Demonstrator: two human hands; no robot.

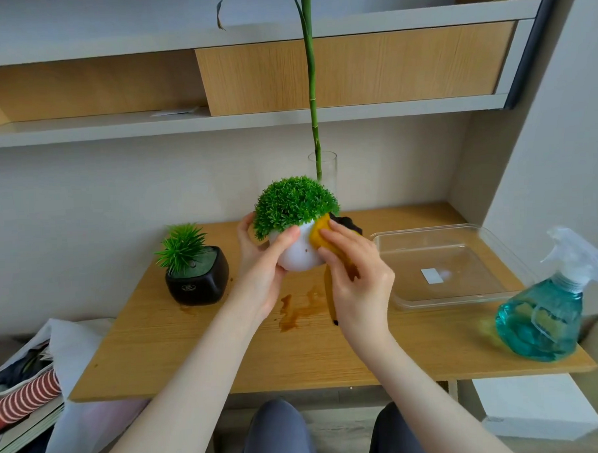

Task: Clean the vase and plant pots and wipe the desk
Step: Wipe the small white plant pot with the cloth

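Note:
My left hand [263,262] holds a round white plant pot [300,255] with a bushy green top above the wooden desk [207,353]. A small brown spot shows on the pot's front. My right hand [356,278] presses a yellow-brown cloth [320,234] against the pot's right side; the cloth's tail hangs down below my palm. A black square pot [199,280] with a spiky green plant stands at the desk's left. Behind the white pot, a clear glass vase [323,167] holds a tall green stalk. Brown liquid stains [294,312] lie on the desk under my hands.
A clear plastic tray [492,295] lies at the right. A spray bottle [548,311] of blue-green liquid stands near the desk's right front corner. A dark object [350,224] sits behind my right hand. Shelves run above, and bags and books lie on the floor at left.

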